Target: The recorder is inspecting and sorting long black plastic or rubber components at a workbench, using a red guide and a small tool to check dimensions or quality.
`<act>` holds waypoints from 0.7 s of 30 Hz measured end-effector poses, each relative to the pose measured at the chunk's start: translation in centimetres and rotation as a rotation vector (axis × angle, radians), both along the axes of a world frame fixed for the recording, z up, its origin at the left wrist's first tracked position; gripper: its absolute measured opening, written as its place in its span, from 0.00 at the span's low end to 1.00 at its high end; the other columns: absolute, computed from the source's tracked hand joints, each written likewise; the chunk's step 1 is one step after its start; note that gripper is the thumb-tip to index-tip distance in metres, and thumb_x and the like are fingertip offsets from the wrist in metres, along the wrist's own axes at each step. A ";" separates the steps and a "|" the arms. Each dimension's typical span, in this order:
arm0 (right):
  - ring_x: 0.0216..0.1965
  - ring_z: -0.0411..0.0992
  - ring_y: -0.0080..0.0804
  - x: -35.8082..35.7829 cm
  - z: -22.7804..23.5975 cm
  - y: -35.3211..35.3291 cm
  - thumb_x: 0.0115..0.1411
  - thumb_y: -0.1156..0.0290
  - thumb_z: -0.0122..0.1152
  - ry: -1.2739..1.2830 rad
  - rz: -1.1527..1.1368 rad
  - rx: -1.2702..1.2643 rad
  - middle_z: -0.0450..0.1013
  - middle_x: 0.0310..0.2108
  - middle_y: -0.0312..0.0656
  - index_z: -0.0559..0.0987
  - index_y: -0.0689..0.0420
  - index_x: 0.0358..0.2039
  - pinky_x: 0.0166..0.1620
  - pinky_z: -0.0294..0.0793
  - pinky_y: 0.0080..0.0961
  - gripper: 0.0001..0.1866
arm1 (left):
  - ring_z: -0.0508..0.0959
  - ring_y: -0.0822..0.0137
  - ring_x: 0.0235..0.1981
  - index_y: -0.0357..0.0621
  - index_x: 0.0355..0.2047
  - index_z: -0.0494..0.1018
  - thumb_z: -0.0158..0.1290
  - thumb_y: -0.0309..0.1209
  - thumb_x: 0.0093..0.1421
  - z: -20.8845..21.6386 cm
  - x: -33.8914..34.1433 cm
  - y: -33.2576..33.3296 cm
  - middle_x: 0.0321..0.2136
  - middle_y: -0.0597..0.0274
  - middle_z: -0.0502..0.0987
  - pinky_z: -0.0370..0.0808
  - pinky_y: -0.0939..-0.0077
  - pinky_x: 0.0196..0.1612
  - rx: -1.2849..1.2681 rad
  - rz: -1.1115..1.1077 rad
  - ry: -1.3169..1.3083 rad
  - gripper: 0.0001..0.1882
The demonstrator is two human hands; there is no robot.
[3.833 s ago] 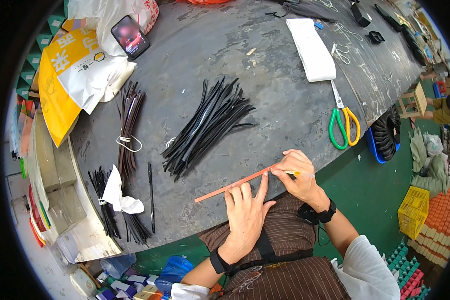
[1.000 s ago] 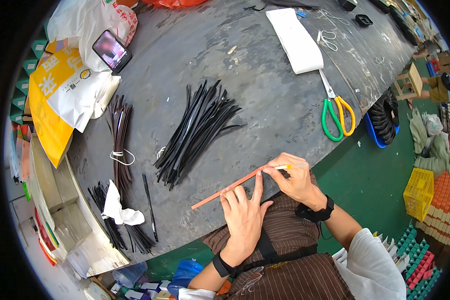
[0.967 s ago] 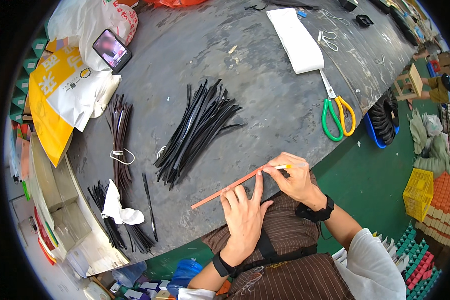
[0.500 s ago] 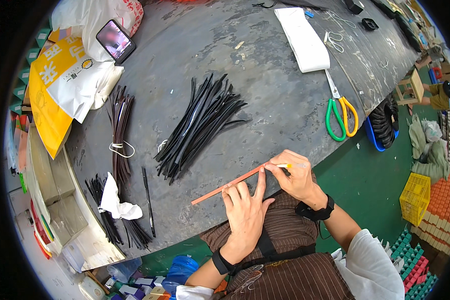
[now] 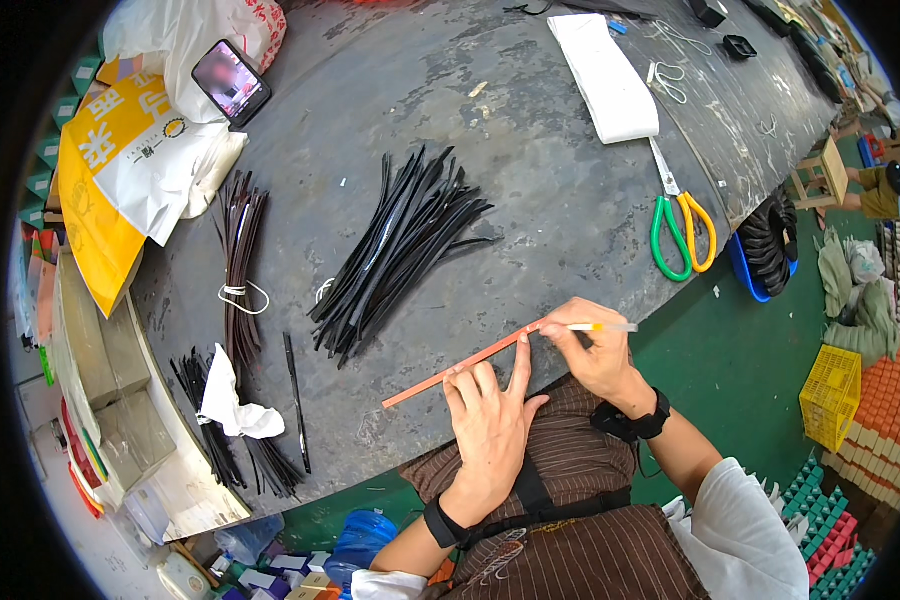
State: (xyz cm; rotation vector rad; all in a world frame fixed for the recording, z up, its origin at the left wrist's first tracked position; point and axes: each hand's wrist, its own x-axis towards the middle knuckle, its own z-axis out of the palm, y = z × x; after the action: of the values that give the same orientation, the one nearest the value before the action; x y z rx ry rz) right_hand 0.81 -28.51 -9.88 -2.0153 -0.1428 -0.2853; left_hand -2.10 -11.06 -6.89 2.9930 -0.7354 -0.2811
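A narrow orange-red strip point(image 5: 435, 381) lies slantwise near the table's front edge. My left hand point(image 5: 490, 425) rests over it with fingers stretched out, their tips pressing it against the tabletop. At the strip's right end, my right hand point(image 5: 595, 350) is closed around a slender white-and-yellow pen point(image 5: 610, 327), whose rear end sticks out to the right. The pen's tip is hidden by my fingers. Beyond my hands lies a loose bunch of black strips point(image 5: 400, 255). Scissors point(image 5: 682, 225) with one green and one yellow handle lie to the right.
A tied dark bundle point(image 5: 240, 265), a single black strip point(image 5: 297, 405) and black strips under white cloth point(image 5: 238, 405) lie left. A phone point(image 5: 232, 83) leans by a yellow-white bag point(image 5: 120, 170). A folded white band point(image 5: 605, 80) lies at the far right.
The pen has swung flatter, and its rear end now reaches farther right. My right hand has turned slightly with it. My left hand and the strip stay put.
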 end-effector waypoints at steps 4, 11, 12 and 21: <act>0.31 0.78 0.38 0.2 -0.5 -0.9 0.61 0.77 0.65 -0.008 -0.089 0.140 0.81 0.32 0.45 0.83 0.63 0.36 0.35 0.76 0.29 0.04 | 0.69 0.43 0.46 0.59 0.71 0.60 0.63 0.56 0.53 0.1 0.0 0.1 0.44 0.42 0.68 0.70 0.52 0.53 -0.007 0.001 0.001 0.47; 0.42 0.77 0.43 0.7 -0.2 -1.7 0.53 0.81 0.70 -0.115 0.050 -0.128 0.81 0.35 0.42 0.84 0.59 0.36 0.45 0.77 0.34 0.10 | 0.69 0.43 0.47 0.58 0.71 0.60 0.63 0.57 0.54 0.1 0.0 0.0 0.44 0.43 0.68 0.70 0.52 0.53 0.011 -0.014 0.003 0.47; 0.43 0.76 0.44 0.6 -0.2 -1.7 0.51 0.81 0.71 -0.095 0.081 -0.119 0.81 0.35 0.41 0.84 0.59 0.36 0.46 0.76 0.35 0.11 | 0.69 0.44 0.47 0.58 0.70 0.61 0.62 0.57 0.54 0.1 0.0 0.0 0.43 0.43 0.68 0.70 0.52 0.53 0.003 -0.016 0.000 0.47; 0.39 0.76 0.41 0.6 -0.4 -1.4 0.48 0.80 0.73 -0.120 0.076 -0.097 0.79 0.30 0.39 0.83 0.56 0.35 0.42 0.75 0.34 0.12 | 0.70 0.41 0.49 0.37 0.68 0.59 0.61 0.60 0.54 -0.2 -0.2 0.2 0.43 0.44 0.70 0.69 0.49 0.57 -0.029 0.018 0.034 0.52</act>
State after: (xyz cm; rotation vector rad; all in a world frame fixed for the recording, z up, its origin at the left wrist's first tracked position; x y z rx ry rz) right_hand 1.46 -29.95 -10.24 -2.0839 -0.3135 -0.3565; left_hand -2.30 -10.85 -7.07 2.9585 -0.7031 -0.3166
